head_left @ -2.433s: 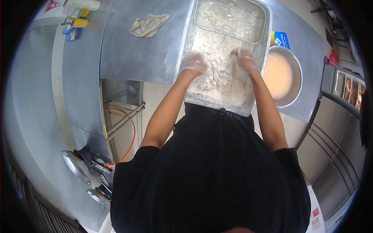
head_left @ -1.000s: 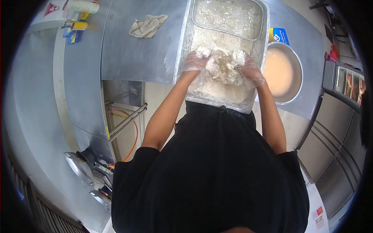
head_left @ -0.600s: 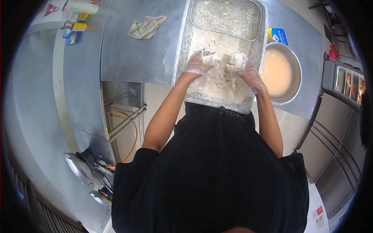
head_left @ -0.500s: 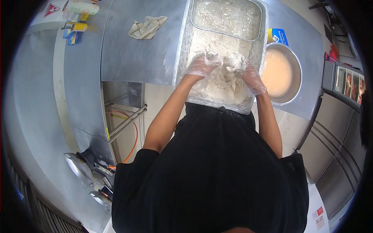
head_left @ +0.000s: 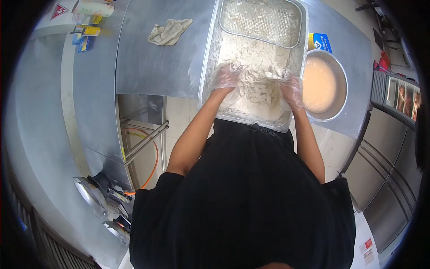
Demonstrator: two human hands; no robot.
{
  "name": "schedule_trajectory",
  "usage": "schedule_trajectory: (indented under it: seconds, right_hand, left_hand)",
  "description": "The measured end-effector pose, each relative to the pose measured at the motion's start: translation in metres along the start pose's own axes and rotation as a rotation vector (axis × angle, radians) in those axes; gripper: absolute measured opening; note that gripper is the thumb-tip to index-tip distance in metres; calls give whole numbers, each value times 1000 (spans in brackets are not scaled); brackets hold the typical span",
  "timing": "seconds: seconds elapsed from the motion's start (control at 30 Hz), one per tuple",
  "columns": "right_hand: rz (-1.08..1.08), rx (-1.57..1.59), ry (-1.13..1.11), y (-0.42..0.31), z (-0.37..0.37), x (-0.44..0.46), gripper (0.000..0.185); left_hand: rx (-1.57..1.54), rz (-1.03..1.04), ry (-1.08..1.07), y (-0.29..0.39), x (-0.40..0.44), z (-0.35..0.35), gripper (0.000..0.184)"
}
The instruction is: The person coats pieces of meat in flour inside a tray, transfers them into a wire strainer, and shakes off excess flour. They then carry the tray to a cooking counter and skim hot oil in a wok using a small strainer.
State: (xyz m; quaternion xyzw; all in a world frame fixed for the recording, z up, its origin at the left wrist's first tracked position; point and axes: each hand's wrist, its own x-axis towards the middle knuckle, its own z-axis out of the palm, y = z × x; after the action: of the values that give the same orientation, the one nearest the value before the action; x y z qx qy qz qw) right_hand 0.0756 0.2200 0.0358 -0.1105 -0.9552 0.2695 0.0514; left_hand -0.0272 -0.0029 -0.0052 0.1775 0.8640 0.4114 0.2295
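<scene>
A large metal tray (head_left: 207, 67) holds white flour (head_left: 255, 51) with floury, lumpy pieces (head_left: 260, 92) in its lower half. My left hand (head_left: 229, 75), in a clear plastic glove, is at the tray's left side, its fingers curled at the flour-coated pieces. On the right side my right hand (head_left: 290, 85), gloved too, has its fingers closed on a flour-coated piece (head_left: 276, 71). What the left fingers hold is hard to make out. A wire mesh basket (head_left: 262, 20) lies in the tray's far end, beyond both hands.
Right of the tray stands a round metal bowl (head_left: 344, 87) of pale orange liquid, with a blue and yellow package (head_left: 320, 42) behind it. A crumpled cloth (head_left: 170, 32) lies on the metal table (head_left: 156, 67). Bottles and small packages are at the far left.
Both hands were deep in the flour, then lifted clumps of it. Since the last earlier frame they have moved apart, and the left hand has shifted left.
</scene>
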Motion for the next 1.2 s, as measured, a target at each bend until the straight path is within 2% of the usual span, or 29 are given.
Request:
schedule_trajectory:
  seconds: [0.03, 0.1, 0.17, 0.2, 0.27, 0.33, 0.4, 0.43, 0.5, 0.57, 0.63, 0.67, 0.77, 0.8, 0.87, 0.9, 0.93, 0.97, 1.0, 1.03, 1.07, 1.1, 1.17, 1.2]
  right_hand:
    - [126, -8, -105, -10, -9, 1, 7]
    - [-10, -73, -222, 21, 13, 7, 11]
    - [-128, -27, -217, 42, 45, 24, 16]
    - [-175, 47, -147, 47, 58, 38, 17]
    - [-127, 81, -112, 48, 75, 67, 19]
    - [49, 0, -185, 33, 92, 100, 19]
    - [-5, -121, -61, 62, 148, 115, 16]
    - [-45, -182, 11, 72, 162, 131, 15]
    - [-105, -348, -217, 44, 147, 135, 14]
    - [-228, -263, -344, 24, 125, 117, 13]
    - [-434, 60, -365, 32, 104, 100, 11]
    - [-268, 447, -556, 43, 105, 99, 14]
    - [-282, -333, -494, -1, 66, 98, 25]
    - [-209, -369, -403, 3, 73, 95, 27]
    - [-62, -436, -226, 13, 97, 82, 32]
    - [-58, -451, -352, 6, 88, 79, 31]
    - [-56, -465, -481, -10, 66, 72, 31]
    - [-54, -479, -607, -22, 49, 66, 30]
    - [-141, -551, -776, -24, 41, 61, 30]
    - [-148, -473, -735, -12, 49, 52, 31]
    - [-153, -394, -694, 11, 69, 39, 31]
    - [-155, -313, -655, 24, 80, 27, 32]
    - [-166, -311, -761, 12, 77, 20, 32]
    - [-130, -258, -788, 13, 83, 13, 33]
  left_hand:
    - [60, 26, -57, 11, -2, -9, 27]
    - [273, -60, -335, 44, -5, -28, 29]
    - [382, -108, -409, 68, -14, -43, 27]
    - [438, -129, -443, 73, -15, -47, 27]
    - [351, -170, -359, 51, -8, -42, 28]
    - [301, -139, -255, 29, -6, -41, 29]
    - [269, -34, -120, 21, -9, -40, 30]
    - [294, -46, -65, 22, -2, -36, 31]
    - [361, -93, 26, 18, 1, -37, 32]
    - [368, -137, 65, 32, 7, -44, 34]
    - [319, -184, 72, 38, 18, -40, 34]
    - [282, -204, 169, 34, 23, -26, 32]
    - [476, -68, 73, 38, 40, -8, 33]
    - [488, -54, 8, 14, 50, 11, 35]
    - [491, -74, -55, 22, 46, 12, 35]
    - [492, -88, -85, 27, 43, 11, 35]
    - [523, -104, -269, 31, 39, 3, 41]
    - [512, -117, -332, 27, 37, 4, 43]
    - [500, -132, -393, 17, 35, 9, 45]
    - [488, -148, -453, 2, 32, 16, 47]
    - [591, 19, -748, -32, 39, 30, 50]
    - [524, 19, -721, -33, 32, 26, 49]
    - [395, 25, -671, -27, 16, 21, 47]
    - [144, -351, -678, -22, 15, 21, 49]
